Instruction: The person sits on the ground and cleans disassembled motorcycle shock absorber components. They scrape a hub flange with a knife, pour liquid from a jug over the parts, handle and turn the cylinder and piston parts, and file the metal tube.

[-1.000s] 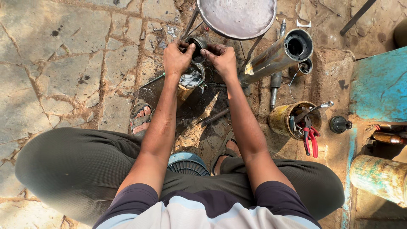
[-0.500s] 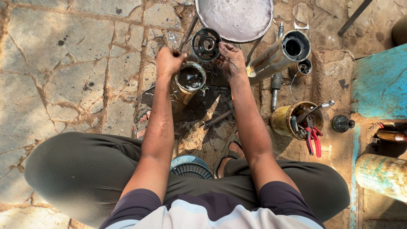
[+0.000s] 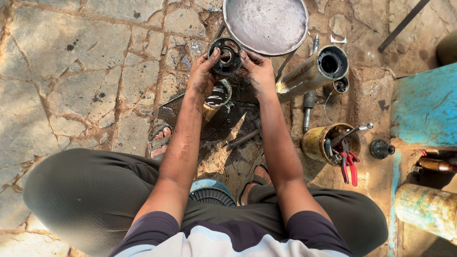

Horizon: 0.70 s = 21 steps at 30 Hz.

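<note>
A stone floor [image 3: 71,85] fills the left of the frame. At top centre lies a round metal pan [image 3: 266,21], and right of it a steel tube [image 3: 309,74] slants down-left. A yellow can [image 3: 321,143] with red pliers [image 3: 350,164] sits at centre right. Just below the pan, the left hand [image 3: 202,76] and right hand [image 3: 257,71] hold a black ring [image 3: 226,57] between them, fingers pinching its rim from both sides, above an oily cup [image 3: 216,97].
</note>
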Each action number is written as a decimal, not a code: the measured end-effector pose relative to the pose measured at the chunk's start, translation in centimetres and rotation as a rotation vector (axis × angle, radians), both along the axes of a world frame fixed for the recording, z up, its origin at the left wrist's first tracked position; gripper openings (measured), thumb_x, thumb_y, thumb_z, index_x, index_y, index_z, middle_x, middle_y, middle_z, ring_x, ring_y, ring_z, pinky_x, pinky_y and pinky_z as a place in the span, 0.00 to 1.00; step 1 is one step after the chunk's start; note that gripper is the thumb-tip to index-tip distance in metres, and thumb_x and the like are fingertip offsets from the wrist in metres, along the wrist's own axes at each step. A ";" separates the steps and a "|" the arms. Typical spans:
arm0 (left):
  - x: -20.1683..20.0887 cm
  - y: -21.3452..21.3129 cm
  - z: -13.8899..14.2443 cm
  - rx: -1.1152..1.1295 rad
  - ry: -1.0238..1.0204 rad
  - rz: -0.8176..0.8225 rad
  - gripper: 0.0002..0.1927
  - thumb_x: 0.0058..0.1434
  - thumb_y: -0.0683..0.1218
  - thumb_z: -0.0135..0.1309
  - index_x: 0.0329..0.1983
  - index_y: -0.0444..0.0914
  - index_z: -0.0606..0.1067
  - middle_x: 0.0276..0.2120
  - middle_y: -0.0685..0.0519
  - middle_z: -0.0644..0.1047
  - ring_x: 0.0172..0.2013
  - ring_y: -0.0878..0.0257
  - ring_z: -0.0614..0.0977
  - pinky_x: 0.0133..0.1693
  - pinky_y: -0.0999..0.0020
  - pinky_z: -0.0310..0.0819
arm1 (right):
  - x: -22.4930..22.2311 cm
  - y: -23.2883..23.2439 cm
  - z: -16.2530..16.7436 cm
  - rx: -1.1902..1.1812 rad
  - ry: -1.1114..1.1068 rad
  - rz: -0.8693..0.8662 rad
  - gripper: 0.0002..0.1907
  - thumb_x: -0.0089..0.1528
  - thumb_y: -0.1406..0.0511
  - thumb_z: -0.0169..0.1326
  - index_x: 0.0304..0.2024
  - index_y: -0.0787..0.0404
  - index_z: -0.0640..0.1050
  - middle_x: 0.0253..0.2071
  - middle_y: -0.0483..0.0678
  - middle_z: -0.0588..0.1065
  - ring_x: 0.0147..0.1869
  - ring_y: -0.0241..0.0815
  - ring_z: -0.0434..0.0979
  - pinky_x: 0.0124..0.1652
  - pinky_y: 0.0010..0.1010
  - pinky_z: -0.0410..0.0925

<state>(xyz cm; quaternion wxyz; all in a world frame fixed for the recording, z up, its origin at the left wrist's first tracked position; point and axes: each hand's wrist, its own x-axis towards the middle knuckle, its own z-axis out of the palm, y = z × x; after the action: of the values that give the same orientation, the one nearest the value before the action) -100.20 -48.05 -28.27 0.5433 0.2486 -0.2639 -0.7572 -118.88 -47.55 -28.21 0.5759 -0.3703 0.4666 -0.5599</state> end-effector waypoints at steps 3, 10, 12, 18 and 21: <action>-0.5 -0.2 -1.4 0.012 0.013 0.088 0.21 0.60 0.50 0.64 0.51 0.32 0.77 0.40 0.46 0.84 0.40 0.57 0.88 0.42 0.55 0.89 | 0.4 0.1 0.9 -0.090 0.294 -0.144 0.10 0.66 0.66 0.58 0.49 0.61 0.83 0.38 0.45 0.83 0.35 0.31 0.81 0.35 0.26 0.77; -0.4 -0.6 -2.8 0.036 0.015 0.194 0.23 0.59 0.46 0.66 0.53 0.31 0.75 0.44 0.42 0.83 0.44 0.53 0.88 0.46 0.54 0.84 | 0.5 0.7 2.4 0.010 0.628 -0.152 0.08 0.62 0.64 0.63 0.39 0.62 0.85 0.30 0.46 0.83 0.27 0.31 0.80 0.31 0.27 0.75; -0.4 -0.4 -2.9 0.027 0.084 0.180 0.23 0.59 0.45 0.66 0.53 0.30 0.74 0.45 0.42 0.83 0.45 0.53 0.87 0.48 0.53 0.83 | 1.3 0.8 2.3 -0.028 0.711 -0.216 0.08 0.60 0.63 0.66 0.38 0.61 0.86 0.28 0.45 0.83 0.27 0.32 0.79 0.31 0.27 0.74; -0.8 -0.2 -2.7 -0.053 0.031 0.184 0.22 0.60 0.43 0.66 0.54 0.31 0.72 0.45 0.43 0.82 0.44 0.56 0.87 0.48 0.55 0.88 | 2.6 0.9 2.4 -0.035 0.926 -0.351 0.09 0.60 0.63 0.64 0.37 0.63 0.85 0.28 0.48 0.83 0.29 0.37 0.81 0.35 0.33 0.73; -0.7 -0.3 -2.5 -0.106 -0.003 0.177 0.23 0.59 0.40 0.68 0.54 0.32 0.71 0.45 0.43 0.82 0.42 0.58 0.86 0.45 0.57 0.87 | 2.0 0.8 2.8 -0.058 1.023 -0.301 0.09 0.62 0.64 0.62 0.37 0.64 0.84 0.30 0.51 0.81 0.31 0.39 0.80 0.37 0.36 0.72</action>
<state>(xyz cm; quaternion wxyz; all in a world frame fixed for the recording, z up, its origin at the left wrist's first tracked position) -100.92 -48.33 -30.82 0.6203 0.2429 -0.2815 -0.6907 -116.92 -46.78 -25.39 0.1778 -0.5409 0.7199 -0.3970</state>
